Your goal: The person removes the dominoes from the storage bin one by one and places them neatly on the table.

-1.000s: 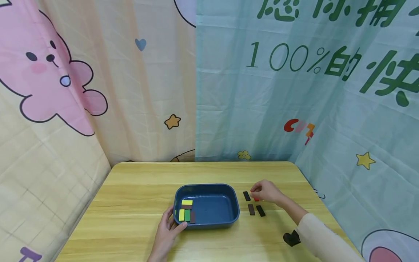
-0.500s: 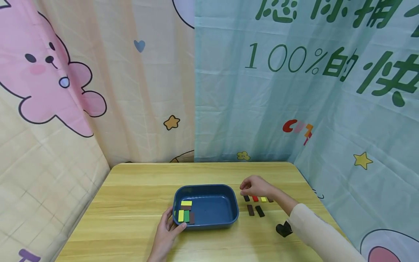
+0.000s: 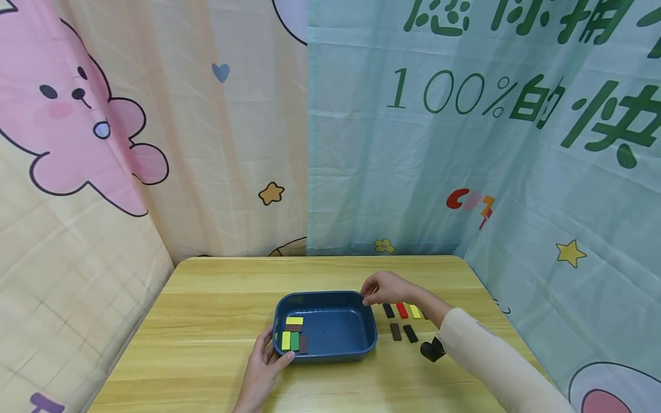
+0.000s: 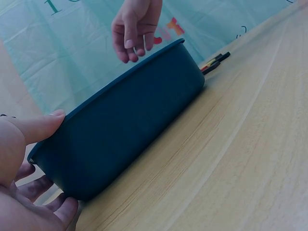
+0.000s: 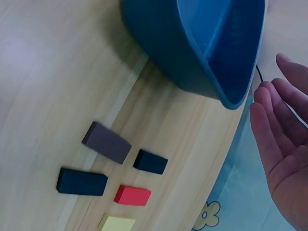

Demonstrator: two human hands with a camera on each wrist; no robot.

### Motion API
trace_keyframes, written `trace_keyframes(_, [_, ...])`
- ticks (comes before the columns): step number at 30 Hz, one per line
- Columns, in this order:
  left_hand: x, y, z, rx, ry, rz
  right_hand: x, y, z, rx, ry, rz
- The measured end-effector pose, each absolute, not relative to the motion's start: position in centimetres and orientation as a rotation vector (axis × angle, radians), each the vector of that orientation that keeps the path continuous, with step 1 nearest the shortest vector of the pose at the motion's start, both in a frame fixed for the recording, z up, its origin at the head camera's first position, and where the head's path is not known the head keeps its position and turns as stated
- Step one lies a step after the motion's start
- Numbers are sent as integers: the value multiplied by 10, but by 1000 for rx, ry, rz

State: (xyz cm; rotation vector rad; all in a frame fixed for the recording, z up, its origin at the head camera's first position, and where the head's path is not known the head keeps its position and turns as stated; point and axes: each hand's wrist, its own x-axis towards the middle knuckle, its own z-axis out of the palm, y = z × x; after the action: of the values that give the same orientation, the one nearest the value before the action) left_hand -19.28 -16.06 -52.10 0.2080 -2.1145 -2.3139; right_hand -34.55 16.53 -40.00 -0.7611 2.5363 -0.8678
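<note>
A blue plastic tray (image 3: 325, 357) stands on the table, with several yellow, green and dark brown blocks (image 3: 295, 342) at its left end. My left hand (image 3: 260, 365) grips its front left corner, the thumb on the rim and the fingers around the outside. In the head view my right hand (image 3: 388, 288) hovers at the back right rim. Its loosely bent fingers, with the thumb apart from them in the right wrist view, show nothing held. Right of the tray lie a red block (image 5: 133, 195), a yellow block (image 5: 117, 223), a brown block (image 5: 107, 142) and black blocks (image 5: 82, 181).
The wooden table (image 3: 217, 310) backs onto printed curtains (image 3: 382, 172). Beside the right sleeve (image 3: 496, 355) is a black lobed object (image 3: 432, 349); whether it touches the table I cannot tell.
My right hand has moved left, from above the loose blocks to the tray's rim, uncovering the red and yellow blocks. The black object shifted along with the sleeve. My left hand stays put.
</note>
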Motion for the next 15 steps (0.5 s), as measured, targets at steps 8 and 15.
trace_keyframes(8, [-193, -161, -521, 208, -2108, -2333, -349, 143, -400, -883, 2497, -770])
trace_keyframes(15, [-193, -162, -520, 223, -2107, -2340, -349, 123, -400, -888, 2485, -753])
